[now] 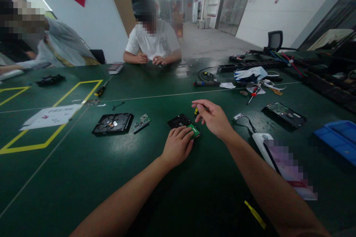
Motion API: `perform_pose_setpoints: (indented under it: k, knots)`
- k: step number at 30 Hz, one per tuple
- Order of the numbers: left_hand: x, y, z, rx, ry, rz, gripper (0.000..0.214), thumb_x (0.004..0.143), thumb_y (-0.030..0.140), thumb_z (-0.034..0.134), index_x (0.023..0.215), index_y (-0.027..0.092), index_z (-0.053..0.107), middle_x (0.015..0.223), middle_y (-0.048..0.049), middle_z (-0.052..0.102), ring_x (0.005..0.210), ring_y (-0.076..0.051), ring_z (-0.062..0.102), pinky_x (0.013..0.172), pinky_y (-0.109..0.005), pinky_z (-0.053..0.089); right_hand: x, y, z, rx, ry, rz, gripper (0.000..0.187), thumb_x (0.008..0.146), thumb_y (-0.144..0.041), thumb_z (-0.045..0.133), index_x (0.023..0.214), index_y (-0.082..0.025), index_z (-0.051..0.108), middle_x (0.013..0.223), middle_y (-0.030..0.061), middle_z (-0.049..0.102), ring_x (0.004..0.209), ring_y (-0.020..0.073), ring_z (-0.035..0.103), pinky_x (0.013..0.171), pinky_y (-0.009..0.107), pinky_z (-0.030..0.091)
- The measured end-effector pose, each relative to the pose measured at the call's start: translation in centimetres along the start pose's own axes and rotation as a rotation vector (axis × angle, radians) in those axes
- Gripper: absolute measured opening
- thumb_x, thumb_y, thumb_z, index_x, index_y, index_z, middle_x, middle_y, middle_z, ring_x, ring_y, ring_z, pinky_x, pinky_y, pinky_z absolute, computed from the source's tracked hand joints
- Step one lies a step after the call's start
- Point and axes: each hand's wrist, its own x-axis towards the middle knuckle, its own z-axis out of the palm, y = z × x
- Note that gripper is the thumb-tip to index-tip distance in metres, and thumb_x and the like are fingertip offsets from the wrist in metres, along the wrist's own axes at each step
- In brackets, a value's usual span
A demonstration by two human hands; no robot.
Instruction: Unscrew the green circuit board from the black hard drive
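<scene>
Evidently, the left hand (178,147) lies over the green circuit board (195,130) on the hard drive (178,120), apparently to steady it against the tabletop (83,177); whether this grip pinches an edge, I cannot tell. The right hand (211,118), just beyond, seems to pinch a yellow-and-black handle (196,112) over the drive, perhaps for fine control. Farther off, a red-handled screwdriver (253,95) lies near the gloves (250,73), probably parked within reach.
</scene>
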Motion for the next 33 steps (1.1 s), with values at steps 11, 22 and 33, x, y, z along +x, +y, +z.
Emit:
perform_pose_setpoints:
  k: [11,22,33]
  knots:
    - [0.1,0.0,0.0,-0.003,0.005,0.002,0.036,0.102,0.032,0.053,0.135,0.025,0.064,0.140,-0.0070,0.067,0.133,-0.030,0.055,0.111,-0.053,0.044,0.0,0.4,0.5,-0.040,0.068,-0.011,0.029,0.090,-0.047,0.073,0.105,-0.022,0.068,0.099,0.0044,0.071,0.074,0.0153,0.064,0.066,0.031,0.054]
    - [0.1,0.1,-0.1,-0.007,-0.004,-0.004,0.036,0.102,0.032,0.053,0.136,0.026,0.064,0.140,-0.0069,0.067,0.132,-0.030,0.056,0.110,-0.053,0.044,-0.2,-0.5,0.4,0.065,-0.029,0.014,0.031,0.099,-0.041,0.058,0.123,-0.024,0.068,0.120,0.0075,0.070,0.067,0.0112,0.064,0.055,0.027,0.046]
    - [0.2,0.1,-0.2,-0.016,-0.009,-0.008,0.036,0.102,0.031,0.053,0.136,0.026,0.064,0.140,-0.0072,0.067,0.134,-0.030,0.055,0.111,-0.053,0.043,-0.2,-0.4,0.2,-0.060,-0.016,-0.019,0.028,0.099,-0.049,0.060,0.112,-0.027,0.072,0.100,0.0041,0.071,0.069,0.0138,0.061,0.057,0.027,0.045]
